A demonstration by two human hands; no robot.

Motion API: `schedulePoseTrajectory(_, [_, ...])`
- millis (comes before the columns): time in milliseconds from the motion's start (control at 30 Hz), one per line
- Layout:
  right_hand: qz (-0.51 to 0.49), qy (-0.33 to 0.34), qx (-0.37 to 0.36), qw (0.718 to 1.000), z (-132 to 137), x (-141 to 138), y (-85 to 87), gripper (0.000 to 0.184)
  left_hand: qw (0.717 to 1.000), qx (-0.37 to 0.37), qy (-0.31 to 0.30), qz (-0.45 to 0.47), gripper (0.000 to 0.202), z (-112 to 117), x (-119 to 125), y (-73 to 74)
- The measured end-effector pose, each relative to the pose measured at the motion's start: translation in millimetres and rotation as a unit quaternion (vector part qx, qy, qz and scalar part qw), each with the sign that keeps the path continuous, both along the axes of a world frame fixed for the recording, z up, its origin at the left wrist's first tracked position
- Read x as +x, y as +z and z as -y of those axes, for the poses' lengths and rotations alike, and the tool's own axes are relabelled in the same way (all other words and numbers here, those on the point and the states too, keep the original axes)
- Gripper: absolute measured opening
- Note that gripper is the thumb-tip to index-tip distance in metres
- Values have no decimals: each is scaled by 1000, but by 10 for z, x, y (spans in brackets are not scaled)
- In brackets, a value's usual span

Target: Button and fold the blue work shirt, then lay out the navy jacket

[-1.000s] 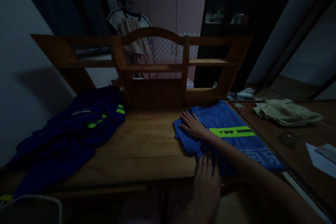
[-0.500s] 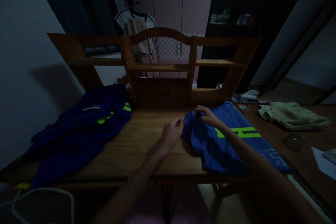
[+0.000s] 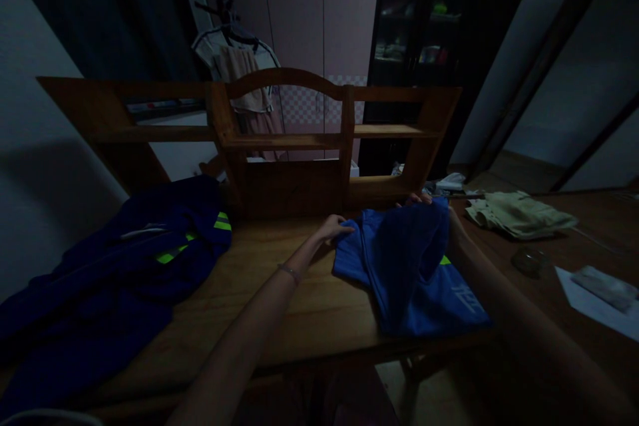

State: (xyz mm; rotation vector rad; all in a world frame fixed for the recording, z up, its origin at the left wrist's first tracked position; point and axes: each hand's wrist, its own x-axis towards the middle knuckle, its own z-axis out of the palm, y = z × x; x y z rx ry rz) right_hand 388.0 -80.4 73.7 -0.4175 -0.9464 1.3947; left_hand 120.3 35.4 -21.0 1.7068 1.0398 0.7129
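Head view: blue T-shirt [image 3: 409,279], right of frame centre on the wooden desk [image 3: 299,293]. Left hand [image 3: 335,226] pinches its left edge; right hand [image 3: 424,200] grips the raised flap. The fold would likely sit best with the edges matched and the cloth kept taut.

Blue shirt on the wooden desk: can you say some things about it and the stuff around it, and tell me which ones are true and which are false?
1. The left hand grips an edge of the bright blue shirt. True.
2. The bright blue shirt lies completely flat. False: the right hand holds its far part up off the wooden desk.
3. A dark navy jacket with yellow-green stripes lies on the left of the wooden desk. True.
4. The beige folded cloth sits on top of the dark navy jacket. False: it lies far to the right, apart from the jacket.
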Motion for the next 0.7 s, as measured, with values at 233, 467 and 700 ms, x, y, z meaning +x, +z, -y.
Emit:
schedulePoseTrajectory(233, [4,42,10,999,-184,-241,-26,21,987,-85,-58,121,34,142,-225,89])
schedulePoseTrajectory(467, [3,87,26,996,-202,-538,-5,17,967,-167,-38,188,35,392,-263,134])
schedulePoseTrajectory(700, [1,96,26,995,-158,-582,-5,16,955,-196,-86,206,48,812,-186,239])
